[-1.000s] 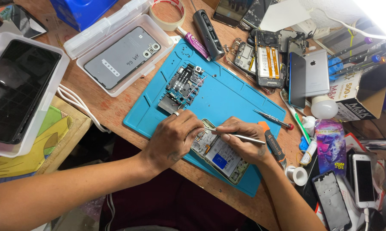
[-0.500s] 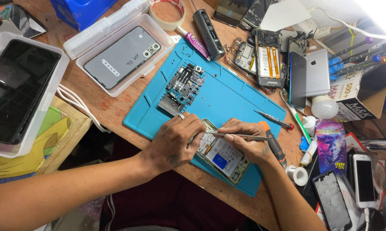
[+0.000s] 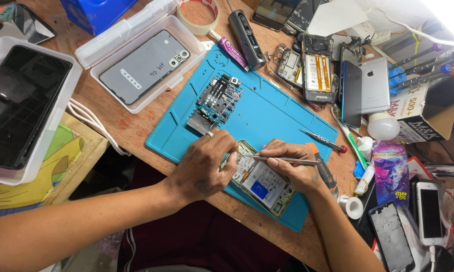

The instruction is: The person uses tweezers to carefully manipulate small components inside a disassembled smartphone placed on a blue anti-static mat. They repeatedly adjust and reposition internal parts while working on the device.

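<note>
Opened smartphone, back off, lies near the front edge of a blue repair mat. Left hand presses on its top end, fingers curled on the frame. Right hand pinches 1 pr metal tweezers, tips over the phone's upper part. Also on mat: 1 circuit board, 1 red-capped screwdriver. 2 clear plastic cases sit at left.
</note>
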